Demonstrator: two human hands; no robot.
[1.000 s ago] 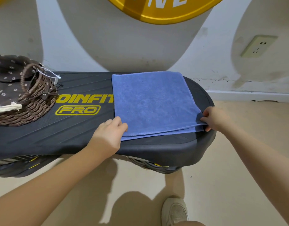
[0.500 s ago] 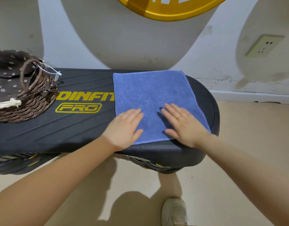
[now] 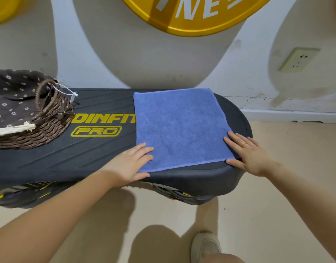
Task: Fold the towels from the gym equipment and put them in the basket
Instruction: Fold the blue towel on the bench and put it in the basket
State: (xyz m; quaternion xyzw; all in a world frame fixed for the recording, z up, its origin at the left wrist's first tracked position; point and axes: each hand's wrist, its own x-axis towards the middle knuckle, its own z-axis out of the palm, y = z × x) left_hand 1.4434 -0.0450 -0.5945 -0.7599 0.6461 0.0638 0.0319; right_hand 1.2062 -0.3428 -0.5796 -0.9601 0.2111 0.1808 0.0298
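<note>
Blue towel (image 3: 179, 128), long axis seemingly wallward

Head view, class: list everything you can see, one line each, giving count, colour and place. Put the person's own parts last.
towel: one, blue, flat on the right part of the bench
bench: one, black with yellow lettering, across the middle
basket: one, brown wicker with a dark flowered liner, on the bench's left end
tag: one, white, by the basket handle
sign: one, yellow with white letters, top centre on the wall
socket: one, pale green, on the wall, upper right
shoe: one, off-white, on the floor at the bottom
left hand: flat on the towel's near left corner
right hand: flat at the towel's near right corner
</note>
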